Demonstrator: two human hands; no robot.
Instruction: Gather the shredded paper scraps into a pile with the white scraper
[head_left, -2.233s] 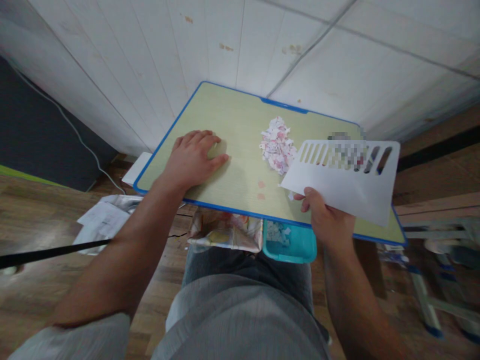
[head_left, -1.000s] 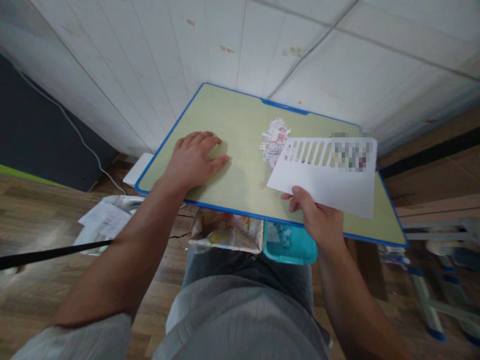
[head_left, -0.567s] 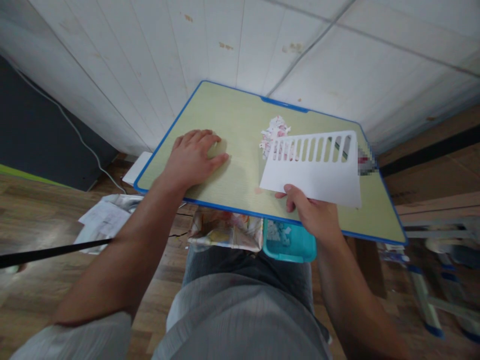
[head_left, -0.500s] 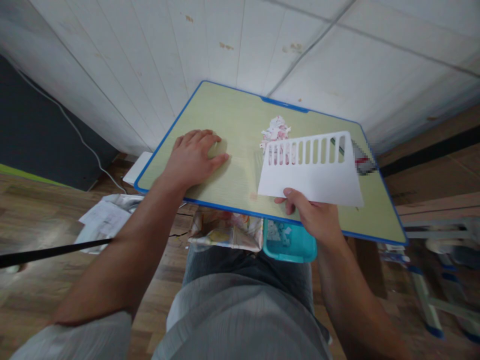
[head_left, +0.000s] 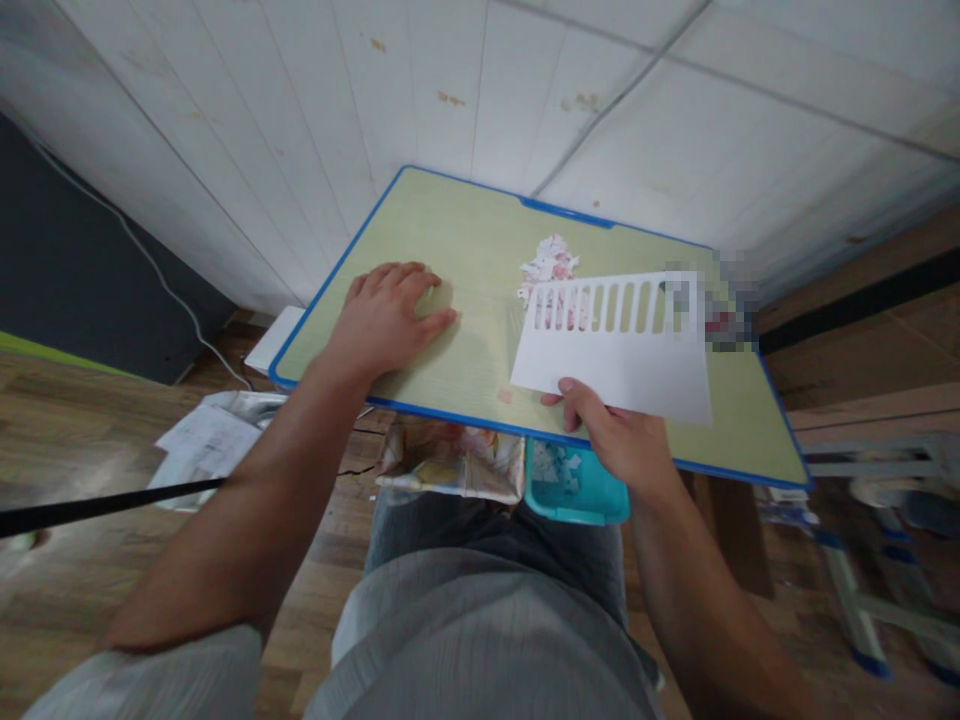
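My right hand grips the near edge of a white sheet of paper, thumb on top and fingers beneath. A row of long slots is cut along the sheet's far side. The sheet is held above a pale green table with a blue rim. Just beyond its far left corner lies a pile of torn paper scraps, some marked red, partly seen through the slots. My left hand rests palm down on the left part of the table, fingers spread, holding nothing.
Below the table's near edge are a turquoise bin with paper scraps in it and a patterned bag. Papers lie on the floor at left. A white panelled wall stands behind. A blurred patch hides something at the table's right.
The white sheet and my right hand have shifted slightly left, and the sheet's right side has dipped a little. My left hand stays in place.
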